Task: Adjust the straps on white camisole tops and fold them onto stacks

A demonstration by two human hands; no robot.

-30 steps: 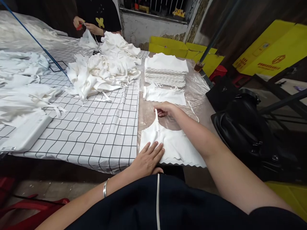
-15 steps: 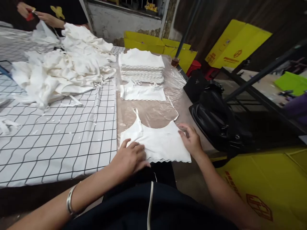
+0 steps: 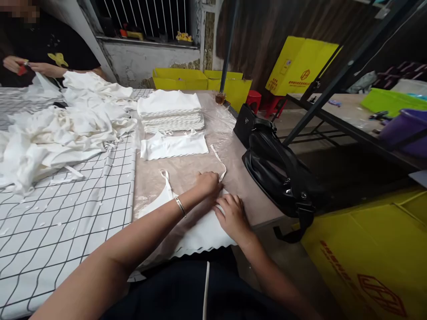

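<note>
The garment under the hands, a white strappy top (image 3: 207, 231), lies at the lower centre of the frame, spread on the brown work surface (image 3: 256, 200), its scalloped hem towards the bottom of the frame. The left hand (image 3: 209, 183) reaches across it to the upper right corner; its fingers are curled close to the lower end of the loose strap (image 3: 220, 161), but whether they pinch strap or cloth cannot be told, as the fingertips are hidden. The right hand (image 3: 234, 217) rests on the right edge of the top just beside it, fingers bent and slightly apart, not closed in a grip. The looped strap (image 3: 165, 178) stands clear of both hands, left of centre. In handling, the top is judged light, soft and limp, liable to crease or drag if pulled from one point; the thin straps probably twist easily and make poor lifting points. It is best held flat-handed on the body panel, or pinched at both side edges with the hem kept level. Above it in the frame lies a folded white piece (image 3: 175, 146), with a neat stack (image 3: 170, 109) beyond. A loose white heap (image 3: 80, 120) occupies the upper left; a black bag (image 3: 276, 164) lies right of centre.
</note>
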